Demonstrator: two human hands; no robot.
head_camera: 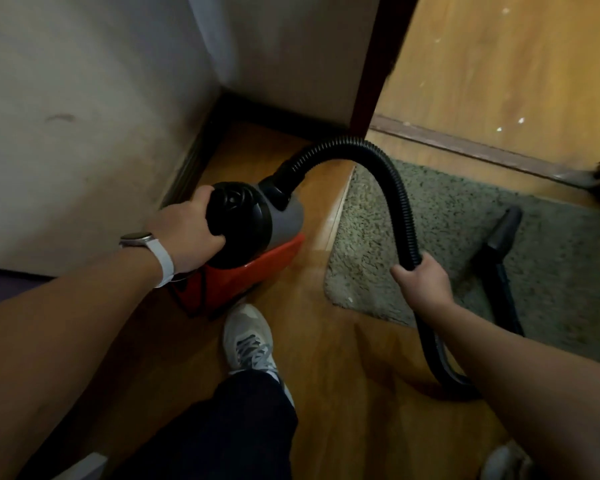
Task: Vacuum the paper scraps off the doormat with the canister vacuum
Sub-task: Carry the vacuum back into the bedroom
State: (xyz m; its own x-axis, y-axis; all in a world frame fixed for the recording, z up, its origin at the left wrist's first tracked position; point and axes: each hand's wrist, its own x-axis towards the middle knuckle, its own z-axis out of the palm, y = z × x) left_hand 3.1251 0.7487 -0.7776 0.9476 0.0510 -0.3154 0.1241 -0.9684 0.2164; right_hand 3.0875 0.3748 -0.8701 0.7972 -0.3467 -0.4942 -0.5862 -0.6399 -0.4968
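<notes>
A red and grey canister vacuum (278,237) with a black top stands on the wood floor beside the wall corner. My left hand (184,226) grips its black top. A black ribbed hose (392,174) arches from the canister over the grey-green doormat (368,216). My right hand (420,278) is closed around the hose low down. The black nozzle (504,233) lies on the mat to the right of that hand. A small white paper scrap (350,299) sits near the mat's front left corner.
White walls close the left side, with a dark door frame (371,81) at the corner. A threshold strip (465,147) runs behind the mat, and several white specks (520,121) lie on the wood floor beyond it. My left shoe (250,341) stands just before the canister.
</notes>
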